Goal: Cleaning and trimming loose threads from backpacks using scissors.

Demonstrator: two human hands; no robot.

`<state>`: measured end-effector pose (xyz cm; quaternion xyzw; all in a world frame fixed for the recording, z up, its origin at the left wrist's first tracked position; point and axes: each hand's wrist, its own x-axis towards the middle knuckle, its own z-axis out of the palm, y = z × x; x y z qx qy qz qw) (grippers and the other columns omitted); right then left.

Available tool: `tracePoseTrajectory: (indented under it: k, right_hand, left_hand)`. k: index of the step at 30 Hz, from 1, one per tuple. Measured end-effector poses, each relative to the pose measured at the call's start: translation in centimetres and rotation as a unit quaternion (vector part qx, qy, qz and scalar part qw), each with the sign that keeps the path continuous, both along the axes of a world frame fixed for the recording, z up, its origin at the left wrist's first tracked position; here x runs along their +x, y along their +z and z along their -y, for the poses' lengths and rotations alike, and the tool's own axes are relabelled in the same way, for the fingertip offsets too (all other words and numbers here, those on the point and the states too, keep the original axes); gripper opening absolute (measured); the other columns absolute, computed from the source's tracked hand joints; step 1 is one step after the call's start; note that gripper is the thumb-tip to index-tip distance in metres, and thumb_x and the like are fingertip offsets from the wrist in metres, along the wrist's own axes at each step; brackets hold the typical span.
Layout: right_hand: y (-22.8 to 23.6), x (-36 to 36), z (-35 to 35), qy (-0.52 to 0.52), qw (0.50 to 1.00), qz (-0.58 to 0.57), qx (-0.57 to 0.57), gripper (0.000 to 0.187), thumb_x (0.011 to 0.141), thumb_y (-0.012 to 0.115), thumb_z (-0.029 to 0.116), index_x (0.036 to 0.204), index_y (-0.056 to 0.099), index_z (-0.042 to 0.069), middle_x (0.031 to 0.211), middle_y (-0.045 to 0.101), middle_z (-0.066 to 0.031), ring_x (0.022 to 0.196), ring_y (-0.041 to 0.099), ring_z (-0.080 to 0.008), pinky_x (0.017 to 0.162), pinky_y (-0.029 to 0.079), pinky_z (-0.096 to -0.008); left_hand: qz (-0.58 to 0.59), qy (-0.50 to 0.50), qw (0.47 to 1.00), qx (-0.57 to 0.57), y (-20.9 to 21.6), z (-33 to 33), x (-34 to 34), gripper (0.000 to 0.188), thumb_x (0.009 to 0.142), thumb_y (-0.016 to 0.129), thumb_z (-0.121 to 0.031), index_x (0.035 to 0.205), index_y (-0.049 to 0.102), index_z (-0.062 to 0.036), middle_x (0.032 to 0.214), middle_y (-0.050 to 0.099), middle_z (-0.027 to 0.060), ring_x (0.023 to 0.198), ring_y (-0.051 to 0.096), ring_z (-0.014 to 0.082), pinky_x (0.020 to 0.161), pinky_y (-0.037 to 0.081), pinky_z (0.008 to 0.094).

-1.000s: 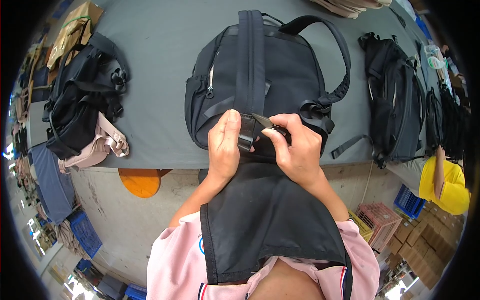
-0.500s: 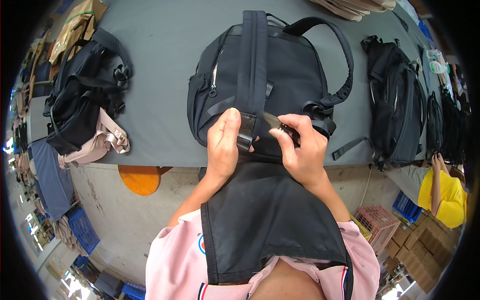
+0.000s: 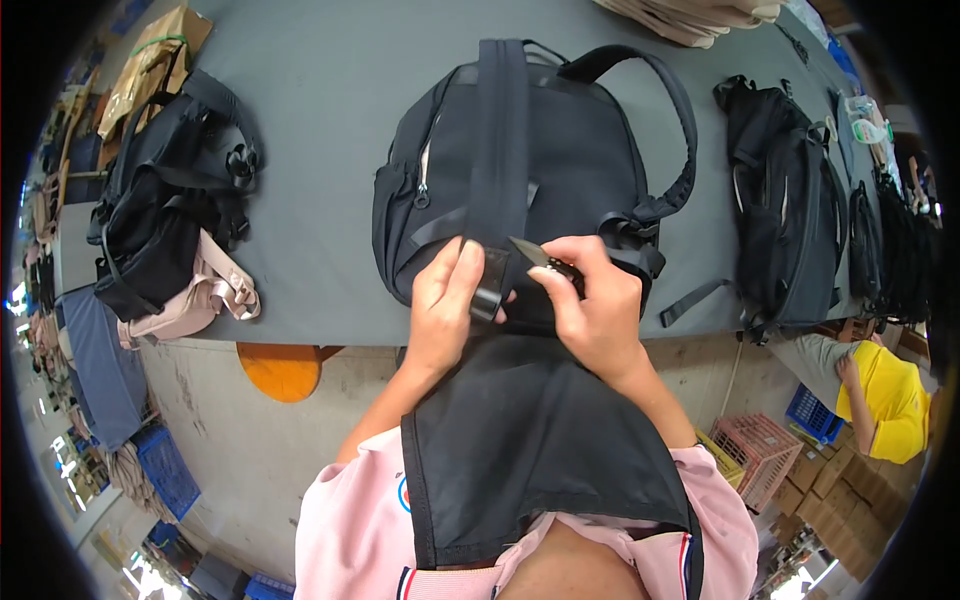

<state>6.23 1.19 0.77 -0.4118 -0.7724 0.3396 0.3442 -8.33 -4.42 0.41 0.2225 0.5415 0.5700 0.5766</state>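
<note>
A black backpack point(image 3: 575, 130) lies on the grey table with its shoulder straps facing up. My left hand point(image 3: 446, 295) is closed on the lower end of the near shoulder strap point(image 3: 500, 150), where a shiny black piece point(image 3: 488, 285) bends over the fingers. In my right hand point(image 3: 600, 305) is a small knife point(image 3: 530, 252) with a dark handle, its blade pointing up and left toward the strap end. A small gap seems to lie between blade and strap. The other shoulder strap point(image 3: 683, 120) loops out on the right side.
Black and pink bags point(image 3: 170, 220) lie at the table's left, beside a brown paper package point(image 3: 155, 65). More black backpacks point(image 3: 785, 200) rest on the right. Beige fabric pieces point(image 3: 690, 15) sit at the far edge. An orange round stool point(image 3: 280, 370) stands below. A person in yellow point(image 3: 885, 400) is at far right.
The knife's blade has turned and shows more clearly beside the strap end. The strap end has tilted in my left hand. The other person's arm has lowered.
</note>
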Motion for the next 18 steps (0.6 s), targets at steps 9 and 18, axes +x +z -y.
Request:
tracePoseTrajectory:
  k: [9,18]
  right_hand:
    - [-1.2,-2.6,-3.9,0.134,0.734,-0.355,-0.563,0.037,0.089,0.059,0.027,0.112,0.047,0.0,0.073,0.051,-0.0005,0.043,0.034,-0.0028,0.038,0.027,-0.0178]
    - [-1.4,-3.2,-3.3,-0.023,0.879,-0.338,-0.336,0.039,0.077,0.067,0.002,0.11,0.045,0.004,0.063,0.04,0.0056,0.052,0.037,-0.001,0.043,0.031,-0.0162]
  left_hand:
    - [0.508,-0.16,0.846,-0.039,-1.9,0.9,-1.5,0.033,0.096,0.041,-0.032,0.099,0.052,-0.0009,0.067,0.056,0.0126,0.044,0.048,0.0157,0.043,0.037,0.025]
    - [-0.089,-0.209,0.974,0.003,1.3,0.5,-2.3,0.035,0.083,0.065,-0.028,0.1,0.054,0.001,0.087,0.062,0.012,0.064,0.059,0.0164,0.06,0.047,0.0277]
